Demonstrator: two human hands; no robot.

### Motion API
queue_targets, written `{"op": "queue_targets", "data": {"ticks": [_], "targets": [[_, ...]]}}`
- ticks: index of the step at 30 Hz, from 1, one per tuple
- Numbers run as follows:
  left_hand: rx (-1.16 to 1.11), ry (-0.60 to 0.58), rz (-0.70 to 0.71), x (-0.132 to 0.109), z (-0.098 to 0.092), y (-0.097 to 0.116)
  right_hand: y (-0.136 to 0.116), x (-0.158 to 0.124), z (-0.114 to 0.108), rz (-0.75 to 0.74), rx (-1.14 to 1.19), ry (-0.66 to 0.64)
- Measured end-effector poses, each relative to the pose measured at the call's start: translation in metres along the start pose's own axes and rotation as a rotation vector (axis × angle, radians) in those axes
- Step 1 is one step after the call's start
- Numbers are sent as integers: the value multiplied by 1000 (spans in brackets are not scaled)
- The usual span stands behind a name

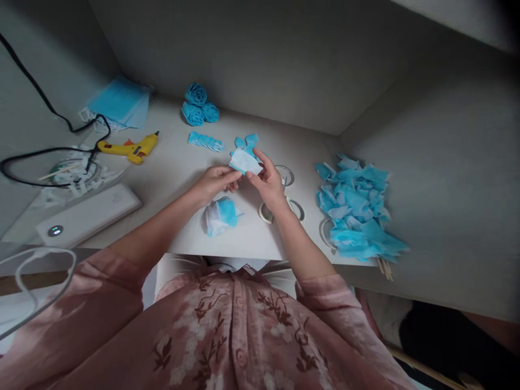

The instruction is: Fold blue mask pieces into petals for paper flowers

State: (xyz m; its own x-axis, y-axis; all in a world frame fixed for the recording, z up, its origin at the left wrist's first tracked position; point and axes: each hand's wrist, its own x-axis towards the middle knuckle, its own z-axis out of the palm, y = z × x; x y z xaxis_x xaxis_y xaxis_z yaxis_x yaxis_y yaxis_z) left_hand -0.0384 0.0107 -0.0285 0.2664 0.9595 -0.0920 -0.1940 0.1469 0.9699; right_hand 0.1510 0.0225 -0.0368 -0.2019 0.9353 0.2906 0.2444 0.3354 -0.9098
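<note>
Between my two hands is a small piece of blue-and-white mask fabric point(245, 161), its white face up. My left hand point(218, 183) pinches its lower left edge, and my right hand point(268, 179) grips its right side between thumb and fingers. Just behind it lie blue cut petal shapes point(249, 142), partly covered by the held piece. Scissors point(298, 208) rest below my right wrist, one handle partly hidden by the forearm. Nearer me sits a rolled blue-and-white bundle point(222, 215). A pleated blue strip point(206, 141) lies beyond my left hand.
Three blue fabric roses point(197, 103) stand at the back. On the left are stacked blue masks point(117, 103), a yellow glue gun point(132, 149) with black cord, white straps point(81, 181) and a power bank point(89, 214). A blue fabric heap point(355, 203) with sticks point(385, 268) and a tape roll point(287, 175) lie right.
</note>
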Motion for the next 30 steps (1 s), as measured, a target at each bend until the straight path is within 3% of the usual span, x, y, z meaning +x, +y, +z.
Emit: {"op": "queue_targets", "data": {"ticks": [8, 11, 17, 24, 30], "targets": [[41, 99, 51, 0, -2, -2, -7, -2, -1, -18, 15, -35], [134, 83, 80, -1, -2, -1, -10, -1, -6, -30, 5, -10], [278, 31, 86, -3, 2, -1, -12, -4, -3, -75, 39, -102], [294, -42, 88, -5, 4, -1, -13, -7, 2, -17, -22, 5], [313, -49, 85, -4, 4, -3, -19, -6, -1, -56, 21, -129]]}}
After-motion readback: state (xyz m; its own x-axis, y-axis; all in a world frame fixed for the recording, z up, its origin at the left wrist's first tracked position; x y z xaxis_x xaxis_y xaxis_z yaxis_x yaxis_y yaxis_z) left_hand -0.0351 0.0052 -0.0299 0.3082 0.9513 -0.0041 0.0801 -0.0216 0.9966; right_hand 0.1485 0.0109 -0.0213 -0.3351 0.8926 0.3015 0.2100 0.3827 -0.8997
